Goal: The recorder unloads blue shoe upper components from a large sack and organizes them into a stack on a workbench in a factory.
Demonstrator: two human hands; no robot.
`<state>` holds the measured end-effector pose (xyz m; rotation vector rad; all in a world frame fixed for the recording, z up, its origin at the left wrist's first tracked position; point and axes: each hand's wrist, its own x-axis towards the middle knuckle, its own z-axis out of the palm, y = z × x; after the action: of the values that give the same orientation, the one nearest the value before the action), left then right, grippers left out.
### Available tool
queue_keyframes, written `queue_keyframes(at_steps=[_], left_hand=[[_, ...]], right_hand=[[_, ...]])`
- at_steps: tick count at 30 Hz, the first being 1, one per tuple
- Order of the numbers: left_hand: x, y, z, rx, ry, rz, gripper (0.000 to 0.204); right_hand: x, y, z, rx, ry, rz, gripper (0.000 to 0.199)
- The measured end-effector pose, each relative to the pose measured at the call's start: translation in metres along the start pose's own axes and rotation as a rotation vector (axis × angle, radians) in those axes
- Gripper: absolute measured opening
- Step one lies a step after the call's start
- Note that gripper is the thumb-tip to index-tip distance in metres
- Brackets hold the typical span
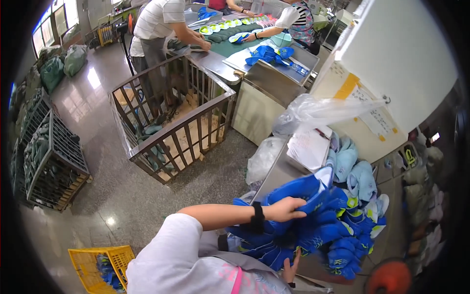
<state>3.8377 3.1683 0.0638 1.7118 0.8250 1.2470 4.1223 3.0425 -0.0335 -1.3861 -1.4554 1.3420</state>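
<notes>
At 5 o'clock of the view, on the metal table (274, 176), lies a heap of blue shoe uppers (313, 230). My left hand (286, 209) pinches 1 upper from above, fingers curled on its edge; my right hand (291, 267) supports the bundle below, fingers partly hidden. I judge them light, limp and floppy, best gripped at the stiffer collar.

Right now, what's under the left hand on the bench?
The left hand rests on a heap of blue shoe uppers, some with yellow-green lining. The right hand shows at its lower edge. The heap covers the table beneath, so anything under it is hidden.
</notes>
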Motion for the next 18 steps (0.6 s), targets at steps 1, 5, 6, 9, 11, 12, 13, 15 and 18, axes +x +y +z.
queue_keyframes(at_steps=[1,5,6,9,11,12,13,15,18], left_hand=[[0.002,-0.001,0.004,-0.020,0.057,-0.030,0.024],[0.024,-0.005,-0.006,0.037,0.240,-0.155,0.028],[0.038,-0.003,-0.016,0.107,0.263,-0.143,0.029],[0.078,0.017,-0.030,0.419,0.143,-0.158,0.025],[0.093,0.034,-0.037,0.602,0.217,-0.165,0.026],[0.092,0.026,-0.043,0.683,0.331,-0.217,0.029],[0.084,0.017,-0.046,0.818,0.530,-0.124,0.036],[0.062,-0.007,-0.049,0.939,0.676,-0.048,0.049],[0.005,0.001,-0.011,1.005,0.301,-0.275,0.058]], right_hand=[[0.004,0.004,-0.006,0.001,-0.012,-0.034,0.079],[0.027,0.003,-0.022,-0.002,-0.034,0.003,0.087],[0.032,-0.003,-0.025,0.010,-0.032,0.000,0.087],[0.042,0.001,-0.044,-0.030,-0.041,-0.045,0.082],[0.049,0.014,-0.051,-0.050,-0.019,-0.080,0.081],[0.046,0.017,-0.056,-0.082,-0.012,-0.106,0.080],[0.042,0.007,-0.057,-0.058,0.000,-0.069,0.078],[0.042,0.018,-0.072,-0.023,-0.023,-0.099,0.078],[0.050,0.047,-0.088,0.094,-0.082,-0.110,0.078]])
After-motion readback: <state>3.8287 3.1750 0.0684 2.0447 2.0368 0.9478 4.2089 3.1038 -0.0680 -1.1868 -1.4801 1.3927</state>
